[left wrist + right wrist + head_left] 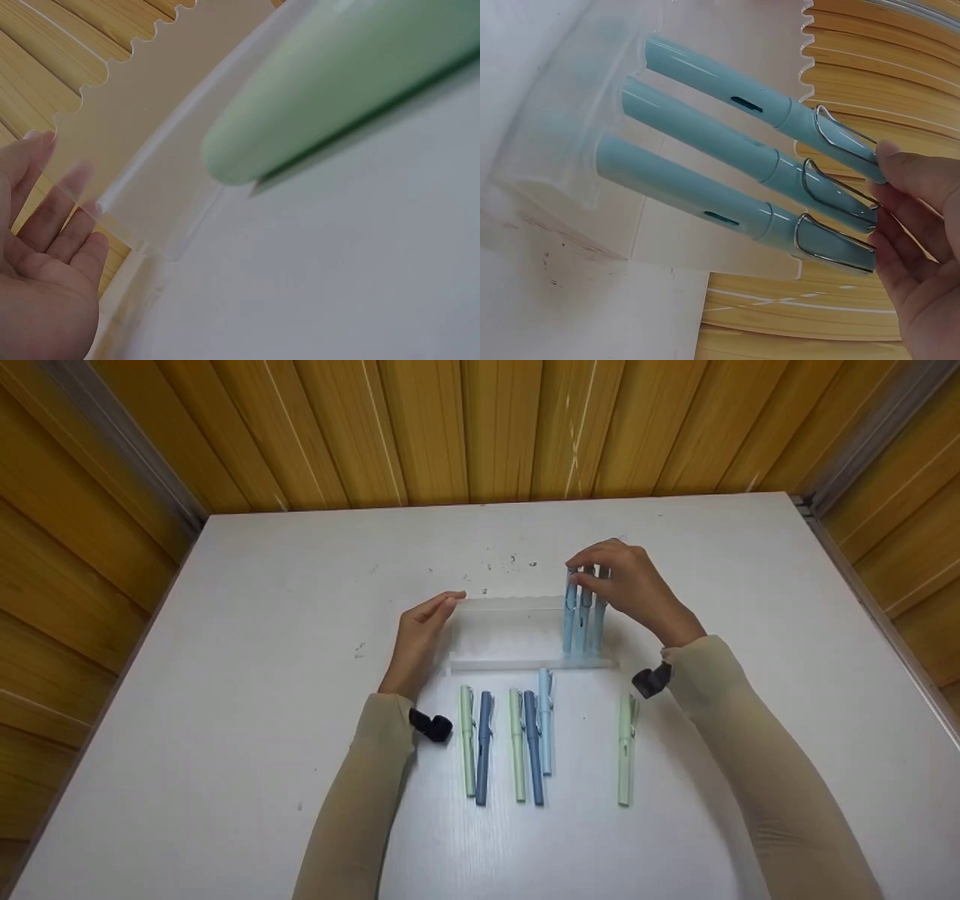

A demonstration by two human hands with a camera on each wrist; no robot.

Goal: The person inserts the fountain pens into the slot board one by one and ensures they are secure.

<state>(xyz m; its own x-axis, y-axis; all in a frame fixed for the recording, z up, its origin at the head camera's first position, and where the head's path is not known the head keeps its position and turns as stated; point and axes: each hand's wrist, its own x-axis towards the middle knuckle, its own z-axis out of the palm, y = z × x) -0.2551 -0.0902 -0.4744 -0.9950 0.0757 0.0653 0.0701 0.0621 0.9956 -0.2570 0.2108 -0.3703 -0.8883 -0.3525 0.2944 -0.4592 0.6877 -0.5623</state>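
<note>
A clear plastic pen rack with a notched back panel stands on the table. Three light blue pens lean in its right end, clips upward. My right hand pinches the top of the leftmost pen; its fingers also lie close to the other two caps. At the rack's left end, my left hand holds the upper corner between thumb and fingers. Some fingers show through the clear panel in the left wrist view.
In front of the rack lie green pens, dark blue pens and one light blue pen. Another green pen lies apart at right. Yellow wood-look walls border the white table.
</note>
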